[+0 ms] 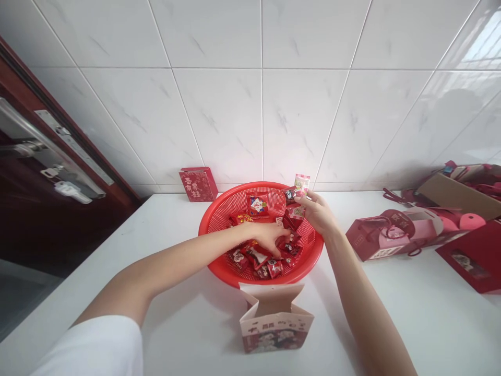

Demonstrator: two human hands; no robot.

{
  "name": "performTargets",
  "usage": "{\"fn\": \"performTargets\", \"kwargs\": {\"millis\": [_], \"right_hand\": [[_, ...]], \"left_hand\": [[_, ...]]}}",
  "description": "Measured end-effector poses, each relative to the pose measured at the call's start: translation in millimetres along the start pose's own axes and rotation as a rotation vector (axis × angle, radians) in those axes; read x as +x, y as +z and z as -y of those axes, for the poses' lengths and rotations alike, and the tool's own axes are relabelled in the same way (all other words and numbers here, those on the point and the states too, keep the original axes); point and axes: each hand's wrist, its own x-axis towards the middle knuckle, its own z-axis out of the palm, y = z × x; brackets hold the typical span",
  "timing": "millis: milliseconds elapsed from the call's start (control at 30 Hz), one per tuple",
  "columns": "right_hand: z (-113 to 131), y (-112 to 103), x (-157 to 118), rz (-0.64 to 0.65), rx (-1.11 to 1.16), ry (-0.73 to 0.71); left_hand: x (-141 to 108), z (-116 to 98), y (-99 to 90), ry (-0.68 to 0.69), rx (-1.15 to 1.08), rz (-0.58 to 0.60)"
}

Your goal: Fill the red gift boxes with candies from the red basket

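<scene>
A white sleeve [97, 347] ends above a bare left arm [172, 265] stretched to a red plastic basket [214, 210]. From where I stand, the person's left hand [269, 238] is down inside the basket, fingers bent among wrapped sweets [256, 256]; whether they have hold of one, I cannot tell. The right hand [316, 210], over the basket's right rim, pinches a pale packet [301, 184] between thumb and fingers, with a dark red packet [289, 195] close against it. In front of the basket stands a paper box [276, 331], flaps raised; behind the basket and to its left is a small red box [198, 186], and well to its right sits a pink gift box [395, 232]. The right hand's hold looks light, all at the fingertips, so the pale packet could slip back among the sweets should the pinch slacken or shift. Hard stirring by the left hand might spill sweets over the basket's rim, and a nudge toward the near side could shove or topple the light paper box.
</scene>
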Motion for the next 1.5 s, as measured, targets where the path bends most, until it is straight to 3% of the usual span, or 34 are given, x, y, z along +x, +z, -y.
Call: {"fn": "performTargets", "kwargs": {"millis": [233,467,633,900,1300,1500], "right_hand": [[0,0,0,0.014,-0.014,0.002],[2,2,-2,0.001,-0.013,0.017],[2,2,-1,-0.002,-0.020,0.012],[0,1,0,-0.007,-0.032,0.008],[1,2,-1,0.001,-0.060,-0.005],[2,1,-1,0.007,-0.078,-0.007]], "left_hand": [[-4,-7,-2.8,0.040,0.014,0.109],[-2,-8,0.0,-0.018,-0.012,0.191],[-4,-2,-5.1,-0.017,0.013,0.169],[-6,-3,-7.1,-0.065,-0.012,0.294],[-21,22,-41.2,0.012,-0.276,0.017],[-23,31,-42.9,0.014,-0.381,-0.164]]}}
